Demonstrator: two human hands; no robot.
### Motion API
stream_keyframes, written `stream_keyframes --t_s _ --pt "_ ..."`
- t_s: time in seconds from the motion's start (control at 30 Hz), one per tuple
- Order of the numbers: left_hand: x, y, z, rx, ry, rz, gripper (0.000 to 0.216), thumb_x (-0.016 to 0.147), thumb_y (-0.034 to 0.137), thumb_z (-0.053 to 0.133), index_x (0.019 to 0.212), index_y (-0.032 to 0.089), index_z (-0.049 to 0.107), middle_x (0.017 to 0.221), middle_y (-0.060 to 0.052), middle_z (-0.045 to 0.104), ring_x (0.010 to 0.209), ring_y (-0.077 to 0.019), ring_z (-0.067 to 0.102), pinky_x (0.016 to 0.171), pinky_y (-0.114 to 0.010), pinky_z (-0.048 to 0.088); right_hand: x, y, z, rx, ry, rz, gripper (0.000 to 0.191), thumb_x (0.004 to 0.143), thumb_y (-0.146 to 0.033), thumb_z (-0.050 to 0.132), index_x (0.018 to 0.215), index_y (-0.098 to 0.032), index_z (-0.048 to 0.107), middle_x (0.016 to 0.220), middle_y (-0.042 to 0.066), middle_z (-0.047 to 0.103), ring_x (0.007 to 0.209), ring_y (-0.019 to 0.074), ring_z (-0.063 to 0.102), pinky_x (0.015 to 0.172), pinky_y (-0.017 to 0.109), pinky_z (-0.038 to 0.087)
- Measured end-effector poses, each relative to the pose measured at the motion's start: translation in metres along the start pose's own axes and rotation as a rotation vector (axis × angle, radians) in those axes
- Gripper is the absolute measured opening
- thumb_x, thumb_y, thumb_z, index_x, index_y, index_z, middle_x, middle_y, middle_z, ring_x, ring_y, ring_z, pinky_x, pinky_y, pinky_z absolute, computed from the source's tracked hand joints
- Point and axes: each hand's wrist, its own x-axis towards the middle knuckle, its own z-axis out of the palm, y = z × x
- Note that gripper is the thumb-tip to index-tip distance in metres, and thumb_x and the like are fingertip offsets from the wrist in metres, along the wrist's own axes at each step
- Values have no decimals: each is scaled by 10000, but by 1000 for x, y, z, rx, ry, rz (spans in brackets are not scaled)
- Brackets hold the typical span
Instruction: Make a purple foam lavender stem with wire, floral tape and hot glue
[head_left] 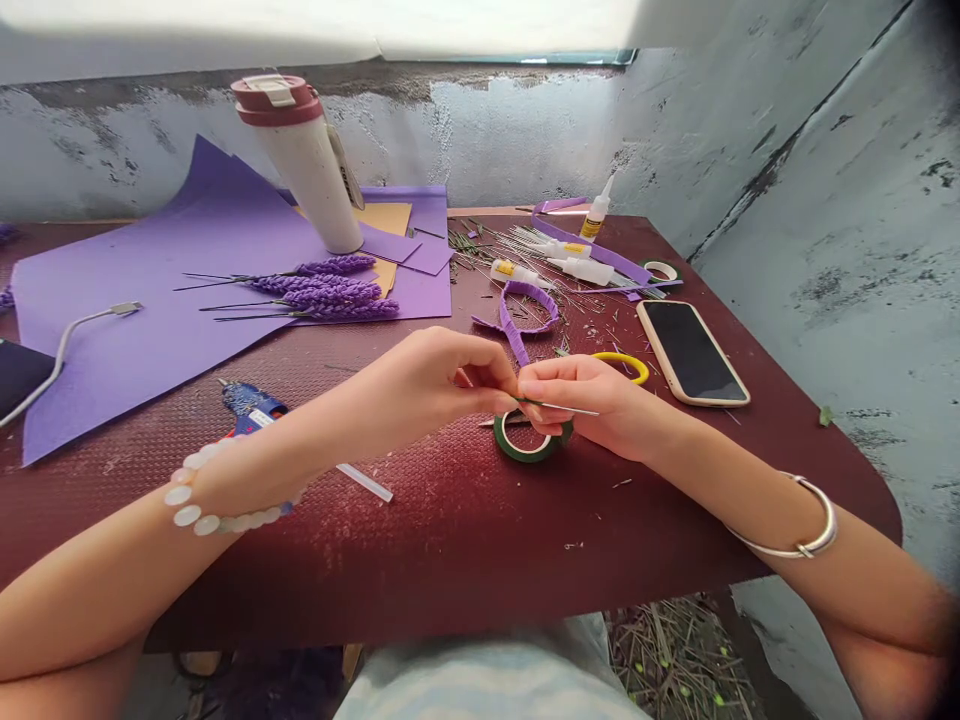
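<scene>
My left hand (442,375) and my right hand (592,400) meet over the middle of the dark red table (450,540). Both pinch a thin wire stem (570,408) that lies across my right fingers, its bare end pointing right. Fingertips of both hands touch where green tape covers the wire. A roll of green floral tape (529,445) lies flat on the table just under my hands. A curled strip of fringed purple foam (525,310) rests right behind them.
Three finished purple lavender stems (330,290) lie on a big purple sheet (150,300). A tilted white tumbler (307,160), glue bottles (585,268), a phone (691,352), yellow-handled scissors (626,362) and a blue glue gun (251,405) surround the hands. Walls close in behind and to the right.
</scene>
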Motion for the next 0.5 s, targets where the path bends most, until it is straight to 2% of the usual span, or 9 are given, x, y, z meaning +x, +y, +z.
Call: stream_keyframes --t_s 0.1,0.23,0.37,0.5 --pt "2 -6 -3 3 -126 -34 250 902 356 532 889 144 663 792 1 651 744 -112 563 670 -206 439 0 0 1 -78 22 -15 284 856 -360 635 692 -140 559 619 -37 458 565 71 361 550 240 267" --pt "4 -10 -4 38 -176 -90 394 936 447 430 805 139 637 741 -5 606 720 -124 537 678 -239 421 0 -2 3 -127 27 -25 281 856 -385 635 727 -140 591 651 -32 486 569 71 367 540 241 257" --pt "4 -8 -5 -21 -265 -123 370 928 418 445 724 149 597 708 4 600 703 -121 530 689 -238 410 -2 -1 2 -193 14 -20 284 860 -394 629 731 -145 583 648 -31 472 596 81 372 560 247 252" --pt "3 -7 -5 17 -268 -94 329 915 378 463 685 158 549 668 24 558 645 -105 476 632 -220 375 -3 -2 1 -260 21 -22 292 863 -385 624 705 -152 545 642 -33 452 604 85 361 566 253 239"
